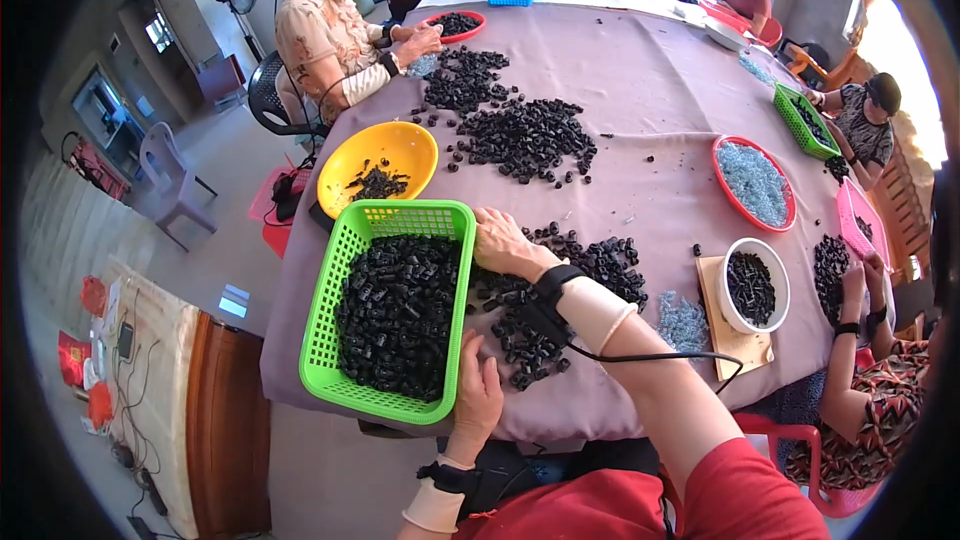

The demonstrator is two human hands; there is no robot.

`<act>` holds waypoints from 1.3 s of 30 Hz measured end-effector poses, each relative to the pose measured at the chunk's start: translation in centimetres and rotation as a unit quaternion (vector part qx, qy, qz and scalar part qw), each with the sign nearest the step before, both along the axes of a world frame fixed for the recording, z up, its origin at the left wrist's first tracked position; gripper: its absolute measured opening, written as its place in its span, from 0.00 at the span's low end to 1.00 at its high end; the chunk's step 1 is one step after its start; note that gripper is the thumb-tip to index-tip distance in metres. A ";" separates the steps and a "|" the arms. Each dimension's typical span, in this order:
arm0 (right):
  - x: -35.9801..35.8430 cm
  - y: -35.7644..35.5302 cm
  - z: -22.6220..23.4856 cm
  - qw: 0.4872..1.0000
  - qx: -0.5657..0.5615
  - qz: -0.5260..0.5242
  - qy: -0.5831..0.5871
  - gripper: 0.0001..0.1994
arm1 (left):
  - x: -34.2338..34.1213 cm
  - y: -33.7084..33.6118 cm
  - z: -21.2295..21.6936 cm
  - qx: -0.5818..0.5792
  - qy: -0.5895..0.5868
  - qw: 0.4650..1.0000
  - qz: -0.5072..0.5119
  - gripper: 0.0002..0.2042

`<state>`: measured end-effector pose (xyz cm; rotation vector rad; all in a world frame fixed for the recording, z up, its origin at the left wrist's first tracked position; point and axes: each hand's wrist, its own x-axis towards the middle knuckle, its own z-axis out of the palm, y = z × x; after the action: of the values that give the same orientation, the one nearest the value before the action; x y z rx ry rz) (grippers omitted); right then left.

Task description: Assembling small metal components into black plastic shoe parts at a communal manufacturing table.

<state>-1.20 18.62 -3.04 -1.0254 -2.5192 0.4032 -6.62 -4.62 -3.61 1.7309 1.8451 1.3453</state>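
Note:
A bright green plastic basket (pixel 462 280) full of small black plastic parts (pixel 397 315) stands in front of me at the table's near left edge. My right hand (pixel 508 243) is at the far part of its right side, fingers closed against the rim. Lower on that same side, my left hand (pixel 478 395) holds the basket near its front corner, with the thumb raised apart. Some left fingertips are hidden against the wall. Just right of the basket, loose black parts (pixel 600 275) lie in a pile, partly under my right wrist.
A yellow bowl (pixel 405 145) with black bits touches the basket's far side. More black heaps (pixel 525 138) lie beyond. To the right are a red tray of clear pieces (pixel 752 185) and a white bowl (pixel 728 310) on a board. Several people sit around the table. A cable crosses my right forearm.

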 end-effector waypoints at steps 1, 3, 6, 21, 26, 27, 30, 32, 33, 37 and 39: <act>0.3 -0.3 0.3 1.000 -0.023 0.016 -0.008 0.14 | 0.0 0.1 0.3 -0.002 0.001 1.000 0.002 0.16; 1.6 -1.1 0.3 0.995 0.011 0.072 0.072 0.09 | 0.0 0.2 0.9 -0.004 0.019 1.000 0.002 0.16; 5.3 -3.2 1.3 0.990 0.057 0.129 0.016 0.05 | 0.0 0.4 1.2 0.007 0.041 0.999 -0.006 0.17; 13.7 -0.9 2.4 0.984 0.025 -0.100 0.145 0.07 | 0.2 0.0 0.6 0.023 0.079 0.996 -0.027 0.13; 13.9 3.2 1.2 0.993 0.066 -0.085 0.042 0.07 | 0.1 0.1 0.5 0.020 0.053 0.998 -0.019 0.12; 13.4 3.5 1.3 0.996 0.067 -0.066 -0.003 0.07 | 0.2 0.1 0.5 0.015 0.053 0.998 -0.014 0.12; 12.6 4.0 1.1 0.993 0.091 -0.058 -0.052 0.05 | 0.1 0.0 0.7 0.012 0.033 0.999 -0.018 0.12; 12.1 4.5 0.5 0.985 0.132 -0.068 -0.089 0.03 | 0.0 0.3 0.7 0.008 0.040 0.999 -0.017 0.12; 12.1 4.3 0.6 0.986 0.127 -0.066 -0.091 0.03 | 0.0 0.4 0.8 0.011 0.047 0.999 -0.019 0.11; 12.4 1.4 3.4 0.980 0.102 -0.165 0.031 0.00 | 0.3 0.6 0.7 0.017 0.039 0.999 -0.026 0.11; 12.4 -2.0 6.5 0.980 0.052 -0.142 0.129 0.02 | 0.1 0.6 0.7 0.024 0.039 0.999 -0.024 0.10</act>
<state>11.16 16.65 3.46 -1.1874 -2.1055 0.2951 -6.54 -4.02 -2.92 1.8657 1.8129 1.3310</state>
